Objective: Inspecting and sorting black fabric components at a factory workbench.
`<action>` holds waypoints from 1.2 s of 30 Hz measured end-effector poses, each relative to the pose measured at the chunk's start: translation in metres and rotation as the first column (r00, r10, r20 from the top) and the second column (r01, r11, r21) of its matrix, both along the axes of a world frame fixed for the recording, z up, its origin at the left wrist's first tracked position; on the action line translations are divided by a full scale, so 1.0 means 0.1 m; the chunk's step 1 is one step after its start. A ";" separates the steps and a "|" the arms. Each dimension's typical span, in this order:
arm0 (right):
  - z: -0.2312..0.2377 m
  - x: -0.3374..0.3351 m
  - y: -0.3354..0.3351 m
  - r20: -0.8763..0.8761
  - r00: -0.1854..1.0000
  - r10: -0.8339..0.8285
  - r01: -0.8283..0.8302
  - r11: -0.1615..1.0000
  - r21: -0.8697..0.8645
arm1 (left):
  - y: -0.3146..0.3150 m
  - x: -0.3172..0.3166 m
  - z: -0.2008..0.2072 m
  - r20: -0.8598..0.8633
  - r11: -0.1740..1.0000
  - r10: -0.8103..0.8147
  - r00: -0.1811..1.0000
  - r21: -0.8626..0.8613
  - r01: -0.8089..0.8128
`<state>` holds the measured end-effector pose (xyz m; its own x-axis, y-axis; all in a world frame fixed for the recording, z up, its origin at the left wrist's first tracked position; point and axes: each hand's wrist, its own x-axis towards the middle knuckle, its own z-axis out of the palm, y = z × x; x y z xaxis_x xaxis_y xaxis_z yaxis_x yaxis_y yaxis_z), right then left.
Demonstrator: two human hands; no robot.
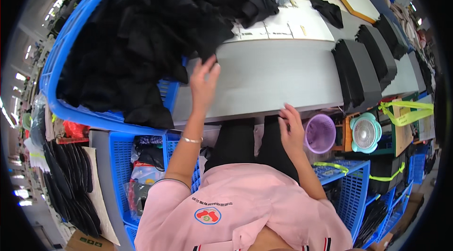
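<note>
A heap of black cloth pieces [127,38] fills a large blue plastic basket [56,104] at the left and spills over its right side. My left hand [204,83] is raised at the heap's right edge, palm empty and fingers stretched out. Its fingertips meet the hanging corner of a black piece in the picture; whether they touch it I cannot tell. At the front edge of the grey table [273,74], my right hand [291,126] hovers with fingers loosely extended and nothing in it.
Several stacks of black cut pieces [358,71] stand at the table's right. A white marked board [283,24] lies at the back, beside a loose black piece [328,11]. Below the right edge are a purple basket [320,133], a small fan [365,133] and blue crates [354,189].
</note>
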<state>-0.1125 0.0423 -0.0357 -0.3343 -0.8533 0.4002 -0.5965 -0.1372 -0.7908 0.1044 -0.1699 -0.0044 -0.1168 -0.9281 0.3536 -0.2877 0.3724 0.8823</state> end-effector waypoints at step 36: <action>-0.03 0.04 0.18 0.388 0.915 -0.107 -0.051 0.925 0.376 | 0.99 -0.92 -0.61 0.315 0.967 -0.237 0.919 -0.017 0.255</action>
<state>-0.1089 0.0606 -0.0392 -0.4225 -0.8992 -0.1136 -0.2231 0.2246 -0.9485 0.0128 -0.0707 -0.0650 -0.4506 -0.8353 0.3149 -0.4344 0.5133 0.7401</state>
